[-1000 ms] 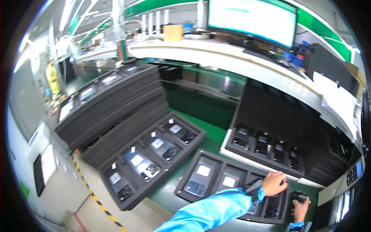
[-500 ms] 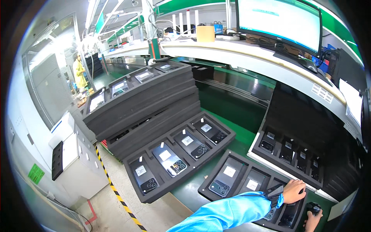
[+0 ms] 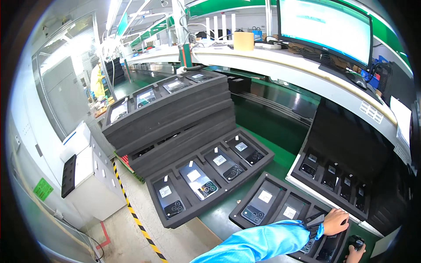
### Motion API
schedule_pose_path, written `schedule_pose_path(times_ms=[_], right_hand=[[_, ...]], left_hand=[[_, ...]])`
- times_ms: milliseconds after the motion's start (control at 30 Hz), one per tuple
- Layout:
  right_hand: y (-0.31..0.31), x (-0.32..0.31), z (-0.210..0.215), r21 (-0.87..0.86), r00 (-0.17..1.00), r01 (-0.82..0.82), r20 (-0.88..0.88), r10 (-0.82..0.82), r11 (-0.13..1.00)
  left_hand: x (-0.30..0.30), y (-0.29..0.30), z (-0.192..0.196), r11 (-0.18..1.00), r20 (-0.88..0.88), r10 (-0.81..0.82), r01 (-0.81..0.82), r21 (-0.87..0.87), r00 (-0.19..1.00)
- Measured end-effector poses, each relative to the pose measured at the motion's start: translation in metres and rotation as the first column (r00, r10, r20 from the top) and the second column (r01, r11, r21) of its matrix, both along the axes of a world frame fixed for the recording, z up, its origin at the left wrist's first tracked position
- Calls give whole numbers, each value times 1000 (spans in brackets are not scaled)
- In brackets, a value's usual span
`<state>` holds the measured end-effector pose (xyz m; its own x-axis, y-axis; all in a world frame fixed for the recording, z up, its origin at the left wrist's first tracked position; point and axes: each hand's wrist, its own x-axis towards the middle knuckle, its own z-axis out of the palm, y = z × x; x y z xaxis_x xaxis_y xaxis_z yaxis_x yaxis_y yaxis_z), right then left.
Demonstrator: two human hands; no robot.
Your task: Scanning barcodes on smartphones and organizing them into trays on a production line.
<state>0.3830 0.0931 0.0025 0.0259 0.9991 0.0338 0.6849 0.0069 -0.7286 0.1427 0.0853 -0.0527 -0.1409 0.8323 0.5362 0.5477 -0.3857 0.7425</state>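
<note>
The left hand (image 3: 335,221), at the end of a bright blue sleeve (image 3: 263,243), lies curled over the far end of the near black foam tray (image 3: 239,210), on top of a dark phone (image 3: 326,250) that sits in one of its slots. I cannot tell if the fingers are closed on the phone or just resting on it. The right hand (image 3: 354,255) peeks in at the bottom edge and is wrapped around a small black round tool (image 3: 357,242). Two more phones with white stickers already lie in that tray, so it looks partly filled, and the slots under the hands seem to be the ones being worked on now. Just beside it, another black foam tray with four phones (image 3: 209,175) looks full, and a tall stack of black trays (image 3: 171,118) waits behind it on the green belt (image 3: 263,127). Since a second ago the view has swung, so the trays sit more to the right and the big screen (image 3: 324,26) looks nearer. Both hands have stayed at the same end of the tray.
</note>
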Motion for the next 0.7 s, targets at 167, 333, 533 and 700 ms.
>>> schedule_pose_path(times_ms=[167,333,533,700], right_hand=[[-7,-11,10,-64,998,22,-52,-25,998],[-3,-5,2,12,1000,6,-29,-5,1000],[-11,-15,17,-62,1000,16,-21,-18,998],[-5,-11,9,-34,1000,4,-8,-4,999]], left_hand=[[-6,-7,6,999,-28,-23,22,-28,999],[-2,-2,-1,1000,-22,13,-13,1,1000],[-3,-4,3,1000,-21,0,0,-19,1000],[-4,-3,-2,1000,-13,-11,11,-18,1000]])
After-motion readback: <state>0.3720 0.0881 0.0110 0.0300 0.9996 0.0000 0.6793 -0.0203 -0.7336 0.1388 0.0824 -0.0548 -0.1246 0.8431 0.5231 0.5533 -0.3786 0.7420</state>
